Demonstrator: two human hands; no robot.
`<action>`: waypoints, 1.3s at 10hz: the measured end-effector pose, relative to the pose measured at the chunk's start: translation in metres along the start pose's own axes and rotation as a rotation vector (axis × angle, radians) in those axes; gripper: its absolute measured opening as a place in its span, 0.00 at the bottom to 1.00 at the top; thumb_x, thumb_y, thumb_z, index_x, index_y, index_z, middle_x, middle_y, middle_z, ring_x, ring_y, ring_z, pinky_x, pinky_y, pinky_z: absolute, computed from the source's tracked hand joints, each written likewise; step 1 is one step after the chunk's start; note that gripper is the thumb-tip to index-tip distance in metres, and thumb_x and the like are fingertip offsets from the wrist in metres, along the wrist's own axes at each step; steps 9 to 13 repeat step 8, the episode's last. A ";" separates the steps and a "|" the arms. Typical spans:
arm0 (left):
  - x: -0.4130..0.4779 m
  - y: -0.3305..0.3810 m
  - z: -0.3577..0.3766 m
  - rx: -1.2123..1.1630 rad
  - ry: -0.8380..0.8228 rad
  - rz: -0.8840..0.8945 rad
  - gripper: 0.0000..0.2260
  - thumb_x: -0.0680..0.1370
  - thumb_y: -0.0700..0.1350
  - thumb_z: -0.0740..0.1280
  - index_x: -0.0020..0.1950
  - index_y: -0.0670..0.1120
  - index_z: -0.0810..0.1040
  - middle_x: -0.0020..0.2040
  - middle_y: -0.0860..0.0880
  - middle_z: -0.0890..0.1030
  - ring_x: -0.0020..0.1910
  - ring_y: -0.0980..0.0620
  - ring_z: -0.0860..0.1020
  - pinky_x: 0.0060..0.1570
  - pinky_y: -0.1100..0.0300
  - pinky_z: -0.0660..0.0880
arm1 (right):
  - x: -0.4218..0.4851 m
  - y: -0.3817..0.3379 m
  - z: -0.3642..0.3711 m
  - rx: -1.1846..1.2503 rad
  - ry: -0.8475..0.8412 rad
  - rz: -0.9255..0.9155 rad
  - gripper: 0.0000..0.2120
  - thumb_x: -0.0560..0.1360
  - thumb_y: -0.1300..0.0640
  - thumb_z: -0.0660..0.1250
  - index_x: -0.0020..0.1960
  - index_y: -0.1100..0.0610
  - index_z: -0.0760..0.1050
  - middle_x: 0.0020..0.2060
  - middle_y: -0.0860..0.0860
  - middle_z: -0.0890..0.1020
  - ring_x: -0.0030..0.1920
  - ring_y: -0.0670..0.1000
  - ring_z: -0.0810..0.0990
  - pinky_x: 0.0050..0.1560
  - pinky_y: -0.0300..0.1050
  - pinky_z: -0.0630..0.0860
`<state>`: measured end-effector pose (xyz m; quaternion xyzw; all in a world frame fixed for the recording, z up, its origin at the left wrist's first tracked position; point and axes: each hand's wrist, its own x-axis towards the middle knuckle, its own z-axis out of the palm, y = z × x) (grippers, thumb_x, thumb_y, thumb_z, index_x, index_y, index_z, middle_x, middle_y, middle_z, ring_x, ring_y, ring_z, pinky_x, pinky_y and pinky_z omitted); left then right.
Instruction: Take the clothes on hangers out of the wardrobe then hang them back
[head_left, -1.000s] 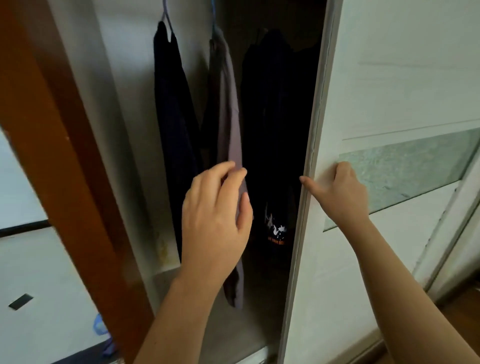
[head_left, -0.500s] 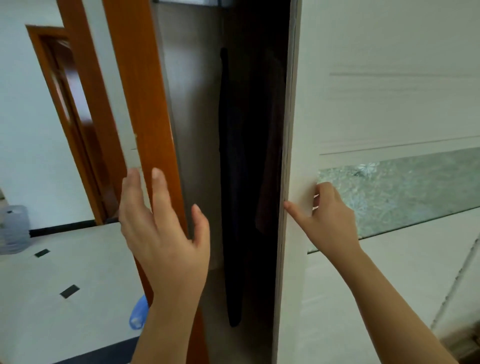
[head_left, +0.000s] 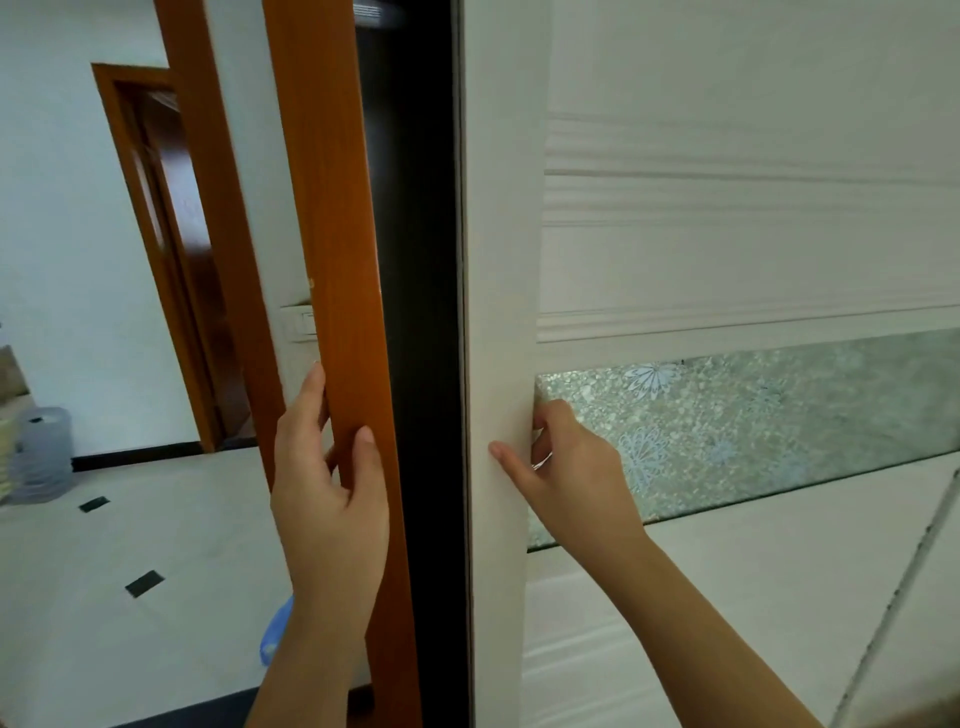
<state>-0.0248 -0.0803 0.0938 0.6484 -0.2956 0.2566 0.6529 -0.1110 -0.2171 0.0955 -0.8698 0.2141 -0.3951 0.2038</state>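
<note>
The wardrobe's white sliding door (head_left: 727, 260) stands almost across the opening, leaving a narrow dark gap (head_left: 421, 260). No clothes or hangers show inside that gap. My left hand (head_left: 327, 499) grips the orange wooden side frame (head_left: 327, 208), thumb on its front face and fingers round its left edge. My right hand (head_left: 571, 478) holds the door's left stile, thumb pressed flat on it and fingers curled into the edge of the patterned glass panel (head_left: 779, 415).
Left of the wardrobe lies a white tiled floor with small black insets (head_left: 143, 582). An orange-framed doorway (head_left: 171, 234) opens at the back. A grey water jug (head_left: 44, 457) stands far left, a blue object (head_left: 275, 629) sits by the frame's foot, and a wall switch (head_left: 298, 322) is behind it.
The door has slid left and the gap has narrowed, hiding the hanging clothes. My left hand left the garments and took hold of the orange frame. My right hand stayed on the door.
</note>
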 end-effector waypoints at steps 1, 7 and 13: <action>-0.001 -0.003 -0.001 -0.013 -0.003 0.043 0.24 0.78 0.41 0.61 0.63 0.65 0.56 0.64 0.63 0.65 0.65 0.61 0.65 0.63 0.58 0.67 | 0.001 -0.008 0.005 0.019 -0.030 -0.040 0.16 0.73 0.46 0.64 0.50 0.58 0.68 0.39 0.51 0.77 0.41 0.53 0.77 0.39 0.42 0.68; 0.007 -0.013 -0.007 -0.046 -0.052 0.079 0.24 0.73 0.49 0.61 0.61 0.72 0.58 0.57 0.80 0.62 0.61 0.75 0.65 0.57 0.70 0.66 | -0.003 -0.029 0.026 0.068 -0.125 -0.141 0.11 0.75 0.48 0.62 0.44 0.52 0.63 0.29 0.44 0.70 0.29 0.44 0.70 0.30 0.36 0.67; -0.004 -0.014 -0.017 -0.058 -0.112 0.004 0.27 0.71 0.52 0.60 0.59 0.79 0.54 0.58 0.83 0.61 0.61 0.76 0.64 0.59 0.70 0.64 | -0.013 -0.017 0.018 0.194 -0.182 -0.067 0.05 0.75 0.49 0.64 0.43 0.47 0.67 0.32 0.50 0.80 0.34 0.48 0.79 0.37 0.43 0.75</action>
